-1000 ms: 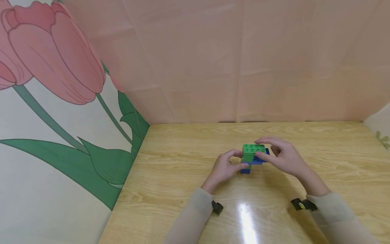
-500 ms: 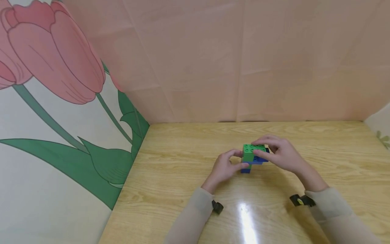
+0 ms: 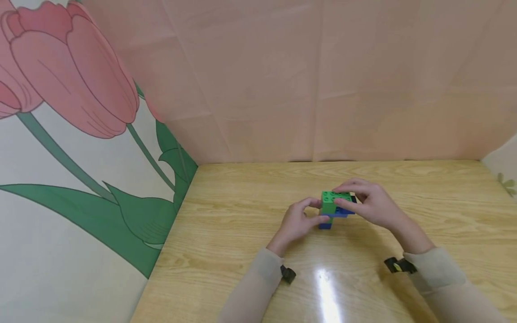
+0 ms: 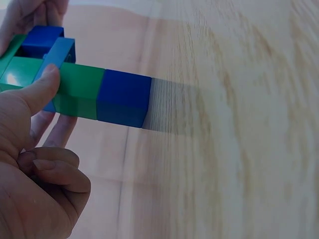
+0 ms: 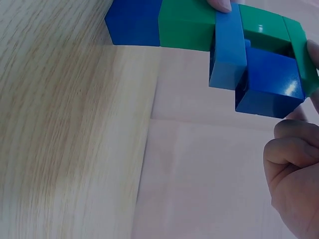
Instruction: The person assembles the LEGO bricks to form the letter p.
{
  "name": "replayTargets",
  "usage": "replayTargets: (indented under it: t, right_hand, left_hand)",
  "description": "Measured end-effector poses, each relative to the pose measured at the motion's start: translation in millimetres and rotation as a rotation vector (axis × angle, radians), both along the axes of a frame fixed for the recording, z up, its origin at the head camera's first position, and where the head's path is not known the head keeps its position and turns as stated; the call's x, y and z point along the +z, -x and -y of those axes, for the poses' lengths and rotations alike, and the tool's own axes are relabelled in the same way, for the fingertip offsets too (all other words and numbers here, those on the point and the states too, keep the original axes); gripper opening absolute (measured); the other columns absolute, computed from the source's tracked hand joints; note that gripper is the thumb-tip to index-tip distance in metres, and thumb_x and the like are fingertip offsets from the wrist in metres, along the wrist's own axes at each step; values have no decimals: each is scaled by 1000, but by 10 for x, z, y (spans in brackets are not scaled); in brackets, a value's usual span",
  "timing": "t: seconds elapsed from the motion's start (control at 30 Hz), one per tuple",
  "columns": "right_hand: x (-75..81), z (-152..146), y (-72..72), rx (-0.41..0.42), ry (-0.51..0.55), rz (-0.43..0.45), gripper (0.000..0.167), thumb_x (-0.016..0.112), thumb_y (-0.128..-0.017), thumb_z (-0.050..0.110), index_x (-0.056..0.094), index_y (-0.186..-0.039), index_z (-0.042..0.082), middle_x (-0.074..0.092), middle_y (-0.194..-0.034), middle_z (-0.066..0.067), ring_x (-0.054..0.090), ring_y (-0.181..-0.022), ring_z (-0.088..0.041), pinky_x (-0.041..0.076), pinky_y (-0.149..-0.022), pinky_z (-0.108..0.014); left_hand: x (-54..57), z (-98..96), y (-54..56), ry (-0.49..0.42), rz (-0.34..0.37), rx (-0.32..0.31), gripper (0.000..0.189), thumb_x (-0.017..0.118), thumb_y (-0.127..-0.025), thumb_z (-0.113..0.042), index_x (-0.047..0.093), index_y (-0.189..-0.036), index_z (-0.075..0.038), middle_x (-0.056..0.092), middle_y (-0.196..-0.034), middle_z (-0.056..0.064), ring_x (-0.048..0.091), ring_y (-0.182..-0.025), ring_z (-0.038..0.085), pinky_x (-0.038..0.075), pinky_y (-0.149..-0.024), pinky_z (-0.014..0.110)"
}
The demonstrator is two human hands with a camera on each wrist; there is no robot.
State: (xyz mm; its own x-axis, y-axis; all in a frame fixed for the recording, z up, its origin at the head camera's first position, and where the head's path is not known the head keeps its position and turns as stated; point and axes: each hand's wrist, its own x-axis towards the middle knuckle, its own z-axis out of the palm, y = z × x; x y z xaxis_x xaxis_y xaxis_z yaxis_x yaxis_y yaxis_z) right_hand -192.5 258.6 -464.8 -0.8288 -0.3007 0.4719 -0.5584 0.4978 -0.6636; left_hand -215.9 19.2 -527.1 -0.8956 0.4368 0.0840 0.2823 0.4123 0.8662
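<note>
A small tower of toy building bricks stands upright on the table. Its bottom blue brick touches the wood, with a green brick above it. Higher up, a lighter blue plate juts out to the right, and a blue brick sits on its overhang beside another green brick. A flat green piece with studs caps both. My left hand pinches the tower's left side at the blue plate, between thumb and fingers. With thumb and forefinger, my right hand grips the green top piece; its other fingers are curled.
The wood-grain table reaches back to a pink cloth wall. On the left rises a white panel printed with tulips. Black straps show at both wrists.
My right hand has shifted slightly left along the green top piece. The left hand and the tower stay in nearly the same place.
</note>
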Motion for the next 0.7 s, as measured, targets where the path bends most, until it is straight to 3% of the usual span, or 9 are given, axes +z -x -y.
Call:
replayTargets:
  t: [0.3,0.53,0.7]
  right_hand:
    - [39,11,-24,5,-5,-27,32,84,-87,4,79,-112,23,70,-108,10,38,-61,-10,35,-52,-26]
    - [-1,6,-13,4,2,-49,35,84,-86,3,79,-113,25,70,-109,10,37,-57,-9,34,-50,-25]
    - [-62,-12,-21,-16,21,-13,38,85,-85,3,77,-117,23,70,-114,5,36,-53,-8,34,-47,-25]
  left_hand:
    - [2,2,0,-11,9,-2,40,78,-91,-49,70,-125,-31,66,-121,-22,60,-123,13,51,-94,34]
    - [-3,-5,-1,0,5,2,39,78,-91,-49,70,-124,-31,66,-121,-22,60,-122,11,51,-93,33]
    - [2,-8,-6,5,11,5,38,78,-91,-49,70,-124,-32,66,-121,-22,59,-121,7,51,-94,34]
